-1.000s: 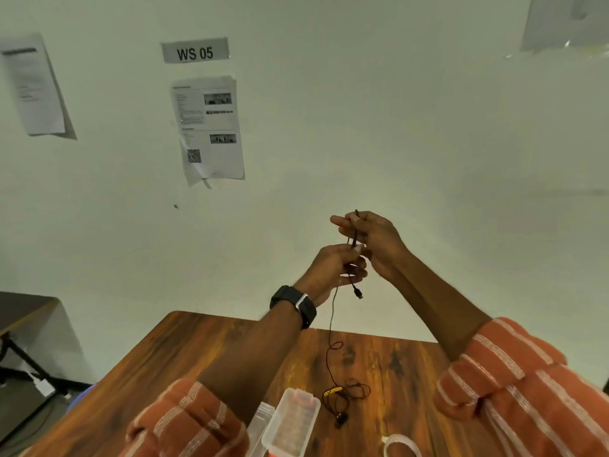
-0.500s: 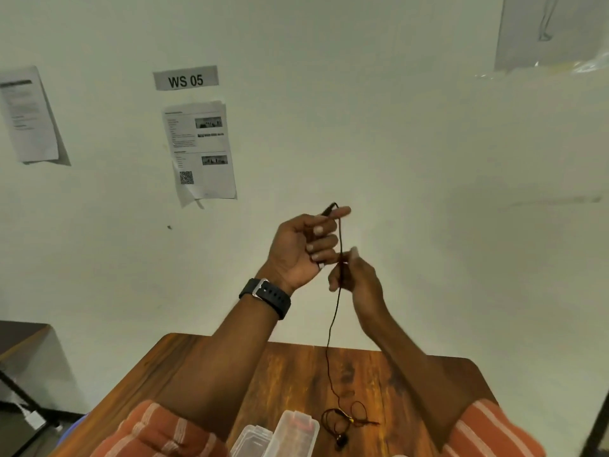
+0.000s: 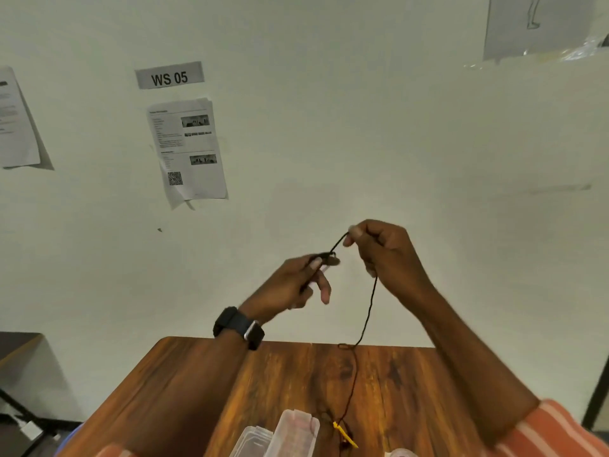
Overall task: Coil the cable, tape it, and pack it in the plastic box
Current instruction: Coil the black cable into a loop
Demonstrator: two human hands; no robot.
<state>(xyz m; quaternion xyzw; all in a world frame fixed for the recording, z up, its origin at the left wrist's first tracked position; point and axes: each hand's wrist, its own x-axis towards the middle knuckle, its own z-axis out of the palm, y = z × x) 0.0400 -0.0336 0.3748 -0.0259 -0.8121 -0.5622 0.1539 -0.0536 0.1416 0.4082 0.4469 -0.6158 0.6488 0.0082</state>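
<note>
A thin black cable (image 3: 369, 311) is held up in front of the wall by both hands. My left hand (image 3: 293, 285), with a black watch on its wrist, pinches one end of it between thumb and fingers. My right hand (image 3: 385, 252) grips the cable a little higher and to the right, so a short stretch runs between the hands. From the right hand the cable hangs down to the wooden table (image 3: 204, 390) and ends near a yellow tag (image 3: 342, 433). The clear plastic box (image 3: 293, 433) stands open at the table's near edge.
A second clear plastic piece (image 3: 250, 440) lies left of the box. A pale roll of tape (image 3: 400, 452) peeks in at the bottom edge. Papers and a "WS 05" sign (image 3: 169, 75) hang on the wall behind. A dark desk (image 3: 16, 344) stands at the left.
My right hand has risen from below the left hand to above and right of it, pulling the cable along. My left hand has dropped and turned. The view has tilted slightly.
</note>
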